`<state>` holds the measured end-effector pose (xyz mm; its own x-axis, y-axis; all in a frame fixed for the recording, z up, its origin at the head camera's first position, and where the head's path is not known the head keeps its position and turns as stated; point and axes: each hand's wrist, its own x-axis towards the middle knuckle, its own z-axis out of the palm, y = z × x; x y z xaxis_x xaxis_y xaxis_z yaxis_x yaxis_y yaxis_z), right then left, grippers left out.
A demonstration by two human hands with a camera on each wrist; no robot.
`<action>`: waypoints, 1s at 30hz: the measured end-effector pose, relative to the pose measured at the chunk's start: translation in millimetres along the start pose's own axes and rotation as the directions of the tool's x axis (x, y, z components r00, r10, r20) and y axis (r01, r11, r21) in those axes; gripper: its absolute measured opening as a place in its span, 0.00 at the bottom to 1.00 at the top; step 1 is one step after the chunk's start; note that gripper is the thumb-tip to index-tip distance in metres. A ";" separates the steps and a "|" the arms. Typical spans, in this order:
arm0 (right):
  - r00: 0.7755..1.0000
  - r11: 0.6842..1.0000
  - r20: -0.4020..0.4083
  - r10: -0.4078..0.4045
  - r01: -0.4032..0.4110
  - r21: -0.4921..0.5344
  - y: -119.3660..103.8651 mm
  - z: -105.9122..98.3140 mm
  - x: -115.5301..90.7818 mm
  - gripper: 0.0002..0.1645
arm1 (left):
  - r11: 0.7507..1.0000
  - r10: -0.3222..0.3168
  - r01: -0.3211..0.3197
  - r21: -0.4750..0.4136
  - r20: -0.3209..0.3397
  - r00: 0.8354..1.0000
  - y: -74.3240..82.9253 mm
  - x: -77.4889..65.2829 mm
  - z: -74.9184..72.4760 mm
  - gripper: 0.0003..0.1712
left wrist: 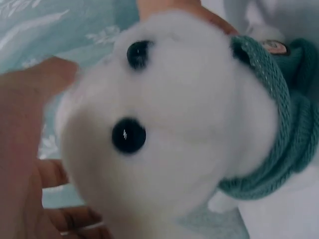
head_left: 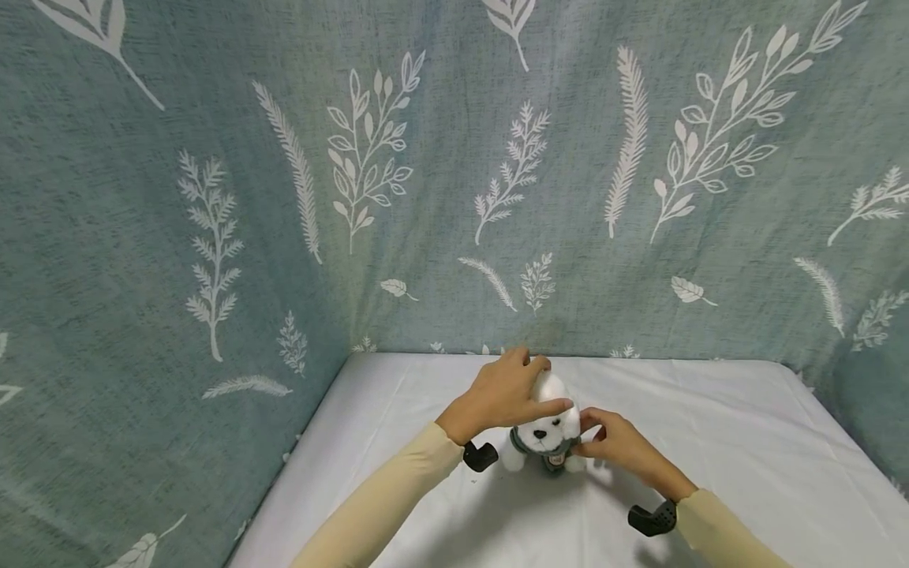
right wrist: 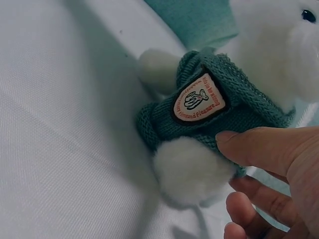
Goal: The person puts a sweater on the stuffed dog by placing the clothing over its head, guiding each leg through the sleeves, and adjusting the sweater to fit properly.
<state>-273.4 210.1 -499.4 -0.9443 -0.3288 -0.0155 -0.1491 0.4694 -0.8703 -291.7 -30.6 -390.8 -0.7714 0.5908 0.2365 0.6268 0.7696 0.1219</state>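
A white plush dog (head_left: 531, 430) with black eyes and a black nose stands on the white-covered table, facing me. It wears a teal knitted sweater (right wrist: 167, 122) with a small pink printed patch (right wrist: 199, 98) on the chest. My left hand (head_left: 500, 396) grips its head from above, the thumb across the forehead and the fingers around the far side. In the left wrist view the head fills the middle, between thumb and fingers. From the right, my right hand (head_left: 619, 446) pinches the dog's side, its thumb on the sweater beside a fluffy front paw (right wrist: 189, 172).
White cloth covers the table (head_left: 710, 426), with soft creases. A blue-green curtain (head_left: 440, 181) with white leaf prints hangs behind it and along the left and right sides. Black wrist straps (head_left: 480, 457) sit at both cuffs of the cream sleeves (head_left: 387, 501).
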 end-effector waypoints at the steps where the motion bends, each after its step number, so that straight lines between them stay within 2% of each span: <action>1: 1.000 1.000 0.001 0.001 -0.001 0.000 -0.1 0.5 0.5 0.25 | 1.000 -0.007 0.007 0.017 0.001 1.000 2.0 1.1 1.3 0.41; 8: 1.000 1.000 -0.010 0.027 -0.027 -0.012 -2.3 2.4 0.3 0.23 | 0.997 -0.062 0.061 0.055 0.018 0.998 15.2 3.9 8.5 0.36; 16: 1.000 1.000 -0.005 -0.022 0.022 -0.015 -1.5 2.9 1.5 0.24 | 0.994 -0.091 0.086 0.072 0.078 0.993 21.4 5.2 12.6 0.42; 24: 1.000 1.000 0.017 -0.007 0.007 -0.006 -4.9 2.8 1.7 0.21 | 0.997 -0.005 0.016 -0.079 0.133 0.991 5.9 8.5 9.5 0.35; 27: 0.999 1.000 0.026 -0.020 0.019 0.009 -9.4 3.2 -0.6 0.20 | 0.989 0.063 -0.043 -0.140 0.140 0.988 0.1 10.6 5.6 0.32; 30: 0.999 1.000 0.042 -0.020 0.019 0.025 -13.3 4.4 -2.1 0.20 | 0.974 0.143 -0.112 -0.197 0.151 0.978 -6.7 12.7 0.9 0.30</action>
<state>-268.1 201.0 -490.0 -0.9280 -0.3721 -0.0185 -0.1599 0.4427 -0.8823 -305.8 -28.1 -389.5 -0.6818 0.7243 0.1028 0.7183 0.6361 0.2818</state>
